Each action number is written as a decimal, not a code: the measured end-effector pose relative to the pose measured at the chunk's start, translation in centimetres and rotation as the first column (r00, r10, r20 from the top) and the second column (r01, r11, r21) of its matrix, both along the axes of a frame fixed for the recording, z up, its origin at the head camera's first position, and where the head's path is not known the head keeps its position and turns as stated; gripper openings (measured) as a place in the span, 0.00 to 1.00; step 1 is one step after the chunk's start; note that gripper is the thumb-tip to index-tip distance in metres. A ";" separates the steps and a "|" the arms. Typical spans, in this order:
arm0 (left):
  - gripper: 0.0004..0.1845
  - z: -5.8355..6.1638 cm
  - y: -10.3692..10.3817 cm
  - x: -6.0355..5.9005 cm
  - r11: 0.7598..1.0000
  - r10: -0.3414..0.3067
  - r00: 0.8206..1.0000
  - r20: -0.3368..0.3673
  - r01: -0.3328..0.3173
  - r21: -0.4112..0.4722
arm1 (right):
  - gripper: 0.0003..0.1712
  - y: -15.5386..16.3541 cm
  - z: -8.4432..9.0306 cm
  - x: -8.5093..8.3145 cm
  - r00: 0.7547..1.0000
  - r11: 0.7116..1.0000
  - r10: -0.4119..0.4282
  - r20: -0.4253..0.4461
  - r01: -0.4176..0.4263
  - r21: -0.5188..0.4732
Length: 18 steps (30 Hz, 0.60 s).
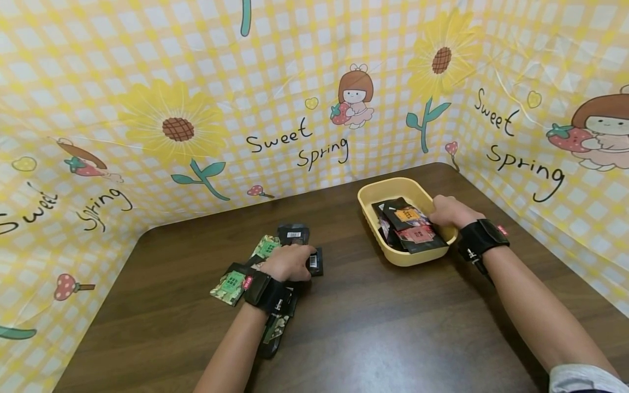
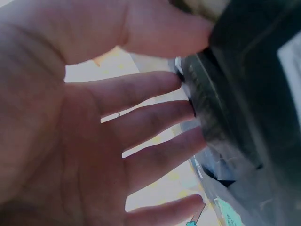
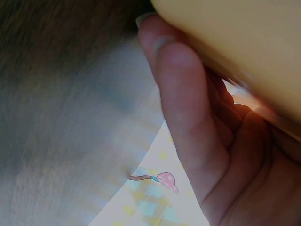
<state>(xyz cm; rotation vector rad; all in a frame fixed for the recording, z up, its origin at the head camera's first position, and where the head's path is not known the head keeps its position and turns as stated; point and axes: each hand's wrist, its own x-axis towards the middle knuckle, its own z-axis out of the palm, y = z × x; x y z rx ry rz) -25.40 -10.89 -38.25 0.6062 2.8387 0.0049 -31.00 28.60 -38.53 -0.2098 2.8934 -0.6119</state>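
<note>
My left hand (image 1: 290, 262) lies on a loose pile of small packets at the table's middle. Its thumb and fingers pinch a black packet (image 1: 316, 261) by its edge; in the left wrist view the left hand (image 2: 188, 66) meets that black packet (image 2: 254, 70) with thumb above and fingertips at the rim. Green packets (image 1: 231, 284) and a black one with a barcode (image 1: 294, 233) lie around it. My right hand (image 1: 447, 212) grips the right rim of a yellow tray (image 1: 388, 188) that holds dark packets (image 1: 410, 226). In the right wrist view the right hand (image 3: 188, 117) curls round the tray (image 3: 244, 47).
A dark wooden table (image 1: 373, 327) carries everything. Yellow checked cloth with sunflowers and "Sweet Spring" lettering (image 1: 295, 142) walls it in at the back and on both sides. Some packets lie under my left wrist strap (image 1: 267, 292).
</note>
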 end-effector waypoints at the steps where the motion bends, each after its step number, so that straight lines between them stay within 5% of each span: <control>1: 0.30 0.0 0.0 0.0 1.000 -0.004 1.000 -0.006 0.004 -0.001 | 0.08 0.0 0.0 0.0 1.000 1.000 -0.001 -0.001 0.001 0.000; 9: 0.27 -0.6 0.3 -0.1 0.998 -0.024 1.000 -0.012 0.025 0.049 | 0.08 0.0 -0.1 0.0 1.000 1.000 -0.001 -0.009 0.001 0.009; 18: 0.19 -1.2 0.2 -0.1 0.994 -0.083 0.987 -0.137 0.093 0.066 | 0.08 0.1 -0.1 -0.1 1.000 1.000 0.002 -0.012 -0.002 0.016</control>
